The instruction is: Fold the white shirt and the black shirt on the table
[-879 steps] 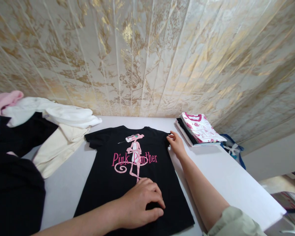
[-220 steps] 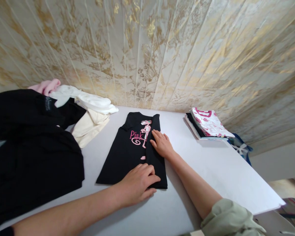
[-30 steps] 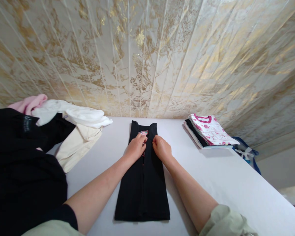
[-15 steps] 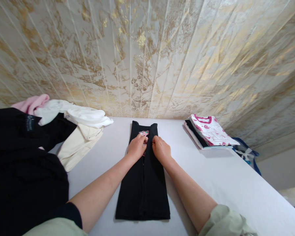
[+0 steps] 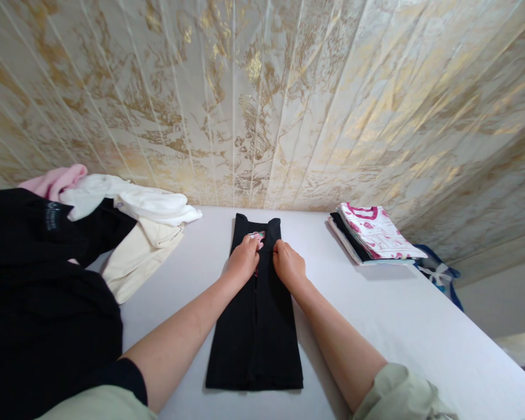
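Note:
A black garment [image 5: 256, 344], folded into a long narrow shape, lies flat on the white table in front of me. Its two side flaps meet along the middle, and a bit of pink print [image 5: 258, 236] shows between them near the top. My left hand [image 5: 244, 259] is closed with its fingertips on the left flap beside the print. On the right flap, my right hand [image 5: 289, 265] is closed too, its fingers curled at the cloth.
Left, a loose heap holds black clothes [image 5: 39, 309], a white garment [image 5: 153, 204], a cream one [image 5: 140, 262] and a pink one [image 5: 56, 181]. A folded stack [image 5: 376, 233] sits at the back right of the table [image 5: 398, 326], beside a blue-edged bag [image 5: 455, 289]. Patterned curtain behind.
My right hand has shifted very slightly to the right on the black garment. My left hand has moved slightly left. The garment lies as before.

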Tool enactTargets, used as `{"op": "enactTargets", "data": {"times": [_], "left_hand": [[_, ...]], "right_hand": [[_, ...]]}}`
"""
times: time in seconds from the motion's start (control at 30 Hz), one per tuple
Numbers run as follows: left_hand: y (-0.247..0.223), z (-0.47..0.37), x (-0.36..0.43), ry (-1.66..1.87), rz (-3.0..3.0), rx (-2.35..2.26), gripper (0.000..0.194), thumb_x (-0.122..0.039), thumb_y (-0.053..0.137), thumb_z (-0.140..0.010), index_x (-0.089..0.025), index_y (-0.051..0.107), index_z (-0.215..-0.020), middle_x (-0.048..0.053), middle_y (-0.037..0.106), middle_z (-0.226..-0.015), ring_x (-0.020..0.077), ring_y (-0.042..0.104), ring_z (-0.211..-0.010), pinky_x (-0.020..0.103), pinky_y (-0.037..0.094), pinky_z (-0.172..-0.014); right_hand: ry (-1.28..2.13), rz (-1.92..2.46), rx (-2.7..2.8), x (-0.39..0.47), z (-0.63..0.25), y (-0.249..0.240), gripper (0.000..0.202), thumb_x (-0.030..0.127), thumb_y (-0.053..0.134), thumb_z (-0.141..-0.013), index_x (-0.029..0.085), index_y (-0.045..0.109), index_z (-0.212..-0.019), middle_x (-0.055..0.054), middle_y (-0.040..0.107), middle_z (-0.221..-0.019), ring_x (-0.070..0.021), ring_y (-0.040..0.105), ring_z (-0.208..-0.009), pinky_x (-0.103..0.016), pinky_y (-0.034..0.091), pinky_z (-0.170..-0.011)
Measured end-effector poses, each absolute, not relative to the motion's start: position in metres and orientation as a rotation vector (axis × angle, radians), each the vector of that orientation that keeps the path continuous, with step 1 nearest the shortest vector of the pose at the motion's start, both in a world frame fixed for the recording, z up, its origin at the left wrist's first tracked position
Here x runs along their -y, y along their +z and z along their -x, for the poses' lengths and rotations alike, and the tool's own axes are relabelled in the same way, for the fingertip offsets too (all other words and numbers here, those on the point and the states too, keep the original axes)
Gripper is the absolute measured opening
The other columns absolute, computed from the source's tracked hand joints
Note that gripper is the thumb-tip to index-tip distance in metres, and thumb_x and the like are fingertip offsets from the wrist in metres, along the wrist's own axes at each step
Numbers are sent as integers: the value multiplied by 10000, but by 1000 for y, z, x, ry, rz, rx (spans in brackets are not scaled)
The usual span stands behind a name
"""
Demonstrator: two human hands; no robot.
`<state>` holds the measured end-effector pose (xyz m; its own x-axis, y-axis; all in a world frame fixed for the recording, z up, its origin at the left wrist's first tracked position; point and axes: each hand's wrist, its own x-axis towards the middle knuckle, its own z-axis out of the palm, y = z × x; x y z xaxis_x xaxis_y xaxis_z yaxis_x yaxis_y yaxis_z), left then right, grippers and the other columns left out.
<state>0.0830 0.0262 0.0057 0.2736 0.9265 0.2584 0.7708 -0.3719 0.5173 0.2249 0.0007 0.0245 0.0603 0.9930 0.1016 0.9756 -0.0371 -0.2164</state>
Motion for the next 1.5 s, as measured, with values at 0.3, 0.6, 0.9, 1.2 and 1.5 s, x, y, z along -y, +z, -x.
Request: {"op": "enactTargets", "data": {"times": [0.3, 0.6, 0.9, 1.2, 1.5], "left_hand": [[3, -64, -40, 900, -2237, -1527, 267, -41, 420, -867, -188, 631, -937, 54, 572, -1032, 178, 605, -988, 299, 477, -911], [20, -60, -32, 510, -2496, -1502, 178, -106, 504, -848, -192, 618, -954, 64, 561, -1092, 210, 598, -987, 307, 476, -839], [13, -59, -34, 632, -2449, -1502, 153, -103, 461, -850, -206, 549, -920, 39, 543, -997, 183, 592, -889, 287, 470, -770], [13, -60, -36, 513, -2499, -1491, 200, -67, 445, -856, -192, 576, -942, 62, 549, -1083, 196, 594, -964, 294, 462, -829], [8, -56, -37, 734, -2484, -1424, 134, -103, 456, -867, -209, 531, -900, 35, 523, -1009, 176, 582, -895, 286, 469, -777]], "right_hand": [[96, 1823, 2208, 0, -219, 19, 196, 205, 425, -948, 249, 592, -1040, -26, 600, -1016, -155, 580, -920, -237, 374, -669], [127, 1806, 2156, -2, -223, 15, 180, 214, 438, -942, 262, 600, -1006, -7, 605, -969, -146, 581, -873, -233, 350, -635], [197, 1666, 2099, -3, -219, 11, 224, 209, 438, -934, 272, 565, -1109, -5, 569, -1013, -136, 582, -861, -225, 389, -667], [211, 1709, 2144, -5, -215, 6, 220, 204, 432, -926, 285, 596, -1049, -8, 572, -1036, -149, 594, -871, -238, 389, -663], [326, 1657, 2025, -7, -216, 4, 217, 170, 450, -892, 261, 541, -1066, 4, 598, -963, -151, 584, -842, -243, 385, -673]]}}
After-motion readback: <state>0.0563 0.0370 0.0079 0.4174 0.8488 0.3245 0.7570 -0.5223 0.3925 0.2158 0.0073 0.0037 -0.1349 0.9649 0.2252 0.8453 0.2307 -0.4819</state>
